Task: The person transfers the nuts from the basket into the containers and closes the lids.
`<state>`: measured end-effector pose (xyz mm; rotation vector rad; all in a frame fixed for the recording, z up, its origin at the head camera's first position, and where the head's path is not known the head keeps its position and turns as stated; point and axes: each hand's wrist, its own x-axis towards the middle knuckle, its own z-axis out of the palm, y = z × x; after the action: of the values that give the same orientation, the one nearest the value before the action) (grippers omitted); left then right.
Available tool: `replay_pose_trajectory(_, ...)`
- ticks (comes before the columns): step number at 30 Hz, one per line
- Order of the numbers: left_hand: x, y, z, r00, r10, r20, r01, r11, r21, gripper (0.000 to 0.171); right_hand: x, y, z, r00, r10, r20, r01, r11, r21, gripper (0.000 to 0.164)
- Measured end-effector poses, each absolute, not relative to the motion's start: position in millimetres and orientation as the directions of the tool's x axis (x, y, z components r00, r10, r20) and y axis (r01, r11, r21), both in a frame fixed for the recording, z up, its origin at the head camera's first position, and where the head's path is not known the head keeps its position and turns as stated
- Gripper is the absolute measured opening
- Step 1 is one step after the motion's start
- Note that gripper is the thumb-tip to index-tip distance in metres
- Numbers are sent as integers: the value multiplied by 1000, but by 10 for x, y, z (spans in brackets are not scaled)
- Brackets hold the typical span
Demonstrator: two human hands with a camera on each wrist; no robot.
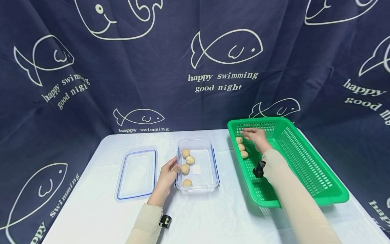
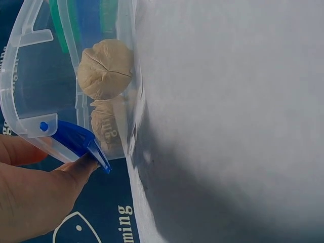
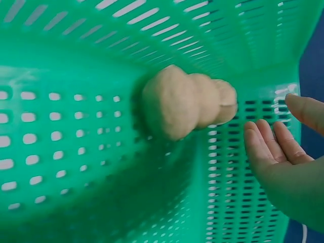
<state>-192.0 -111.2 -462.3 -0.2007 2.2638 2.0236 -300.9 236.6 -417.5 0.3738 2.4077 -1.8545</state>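
Observation:
Several walnuts (image 1: 190, 160) lie along the left side of a clear plastic container (image 1: 203, 162) with blue latches. At its left wall, my left hand (image 1: 166, 175) grips the edge. In the left wrist view, the thumb presses the blue latch (image 2: 76, 139), with walnuts (image 2: 105, 70) visible through the wall. My right hand (image 1: 257, 138) reaches into the green basket (image 1: 313, 166) near its far left corner. Three walnuts (image 3: 172, 104) sit in a row along the basket's left wall, just short of the fingertips. Nothing lies between the parted thumb and fingers (image 3: 263, 144) of that hand.
A clear lid with a blue seal (image 1: 137, 174) lies flat on the white-covered table (image 1: 88, 200), left of the container. Behind the table hangs a dark blue curtain (image 1: 176, 91) with fish drawings. The basket's high slotted walls surround the right hand.

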Motion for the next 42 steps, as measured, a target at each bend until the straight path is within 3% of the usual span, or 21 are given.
replay_pose_trajectory(9, -1907, -1117, -4623, -990, -34, -140, -143, 128, 981, 46, -3042, 2342, -4308, -949, 172, -266, 299, 218, -929, 47)
replay_pose_trajectory(20, -1902, -1102, -4621, -989, -33, -147, -150, 132, 980, 46, -3103, 2313, -4460, -924, 195, -328, 375, 302, -877, 48)
replay_pose_trajectory(42, -1907, -1093, -4619, -990, -42, -138, -142, 137, 980, 46, -3082, 2325, -4476, -945, 178, -274, 322, 367, -873, 46)
